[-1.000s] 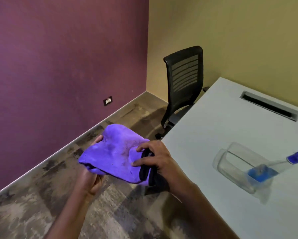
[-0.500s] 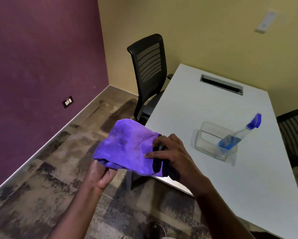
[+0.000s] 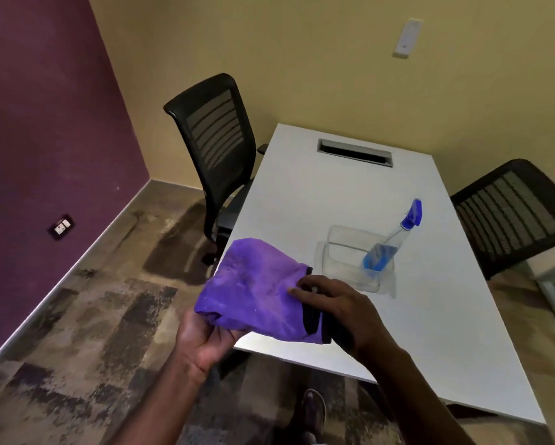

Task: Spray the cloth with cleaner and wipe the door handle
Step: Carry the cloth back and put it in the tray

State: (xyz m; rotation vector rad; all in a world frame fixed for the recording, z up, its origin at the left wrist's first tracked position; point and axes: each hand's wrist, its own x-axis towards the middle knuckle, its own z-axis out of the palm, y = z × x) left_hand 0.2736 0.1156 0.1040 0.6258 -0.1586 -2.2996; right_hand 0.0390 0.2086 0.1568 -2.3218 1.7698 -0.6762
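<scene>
Purple cloth (image 3: 257,287) bunched, gripped by left hand (image 3: 202,338) beneath, right hand (image 3: 337,303) pinching black hem. Spray bottle (image 3: 395,239) leaning in clear tray (image 3: 340,264) on tabletop (image 3: 430,316), untouched. Free right hand for bottle; keep flat cloth face up.

The room you see is a bit dim, with soft, warm light from above. The white table (image 3: 350,203) is the brightest thing and has a gentle shine but no hard glare. Dark, soft shadows lie on the floor (image 3: 86,332) under the black chair (image 3: 215,146) and under the table's near edge. The clear tray (image 3: 350,268) throws a faint shadow. Your wide lens bends the walls and table edges near the sides. The picture looks a little soft and grainy, and the wall switch (image 3: 408,36) is fuzzy.
</scene>
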